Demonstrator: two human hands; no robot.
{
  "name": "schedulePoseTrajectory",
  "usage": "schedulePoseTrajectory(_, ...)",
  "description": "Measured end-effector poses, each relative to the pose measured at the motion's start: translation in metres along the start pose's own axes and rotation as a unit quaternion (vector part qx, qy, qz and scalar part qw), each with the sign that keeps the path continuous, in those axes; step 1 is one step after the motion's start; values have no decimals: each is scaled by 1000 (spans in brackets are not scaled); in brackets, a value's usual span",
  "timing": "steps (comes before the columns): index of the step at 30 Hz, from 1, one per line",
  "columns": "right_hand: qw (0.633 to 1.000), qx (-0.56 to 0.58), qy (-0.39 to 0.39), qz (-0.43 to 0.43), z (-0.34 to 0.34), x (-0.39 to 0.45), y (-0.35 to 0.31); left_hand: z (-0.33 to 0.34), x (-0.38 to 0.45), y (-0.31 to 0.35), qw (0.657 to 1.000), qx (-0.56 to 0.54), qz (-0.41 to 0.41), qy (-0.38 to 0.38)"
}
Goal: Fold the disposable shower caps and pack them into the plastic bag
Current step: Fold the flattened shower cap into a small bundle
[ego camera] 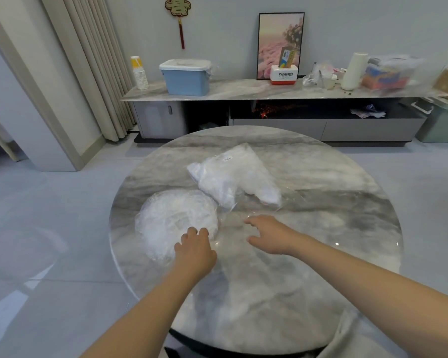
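A clear crinkled shower cap [175, 220] lies spread out in a round shape on the left part of the round marble table [321, 202]. Just behind it to the right lies a clear plastic bag [233, 178] stuffed with white folded caps, a small label near its top. My left hand [194, 248] hovers at the cap's near right edge with its fingers curled; I cannot tell whether it pinches the film. My right hand [269, 235] reaches over bare table in front of the bag, fingers loosely spread, holding nothing.
Behind the table runs a long low cabinet [243, 93] against the wall. On it stand a blue lidded box [186, 77], stacked paper cups [139, 72], a framed picture [280, 45] and clutter at the right. Curtains [93, 68] hang at the left.
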State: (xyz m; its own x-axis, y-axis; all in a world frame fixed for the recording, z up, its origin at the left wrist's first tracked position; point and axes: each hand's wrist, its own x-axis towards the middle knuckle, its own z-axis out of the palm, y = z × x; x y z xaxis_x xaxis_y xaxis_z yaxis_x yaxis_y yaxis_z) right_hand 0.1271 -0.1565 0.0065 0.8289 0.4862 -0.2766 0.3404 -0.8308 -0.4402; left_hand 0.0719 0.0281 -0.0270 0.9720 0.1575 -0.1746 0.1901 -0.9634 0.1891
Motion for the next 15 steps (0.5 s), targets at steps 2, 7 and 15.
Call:
schedulePoseTrajectory(2,999,-6,-36,7,6,-11,-4,0,-1,-11,1000,14,-12,14)
schedulePoseTrajectory(7,995,-79,-56,-10,14,-23,-17,4,3,-37,997,51,-43,44)
schedulePoseTrajectory(15,991,-115,-52,-38,18,-17,-26,10,17,-55,989,91,-42,105)
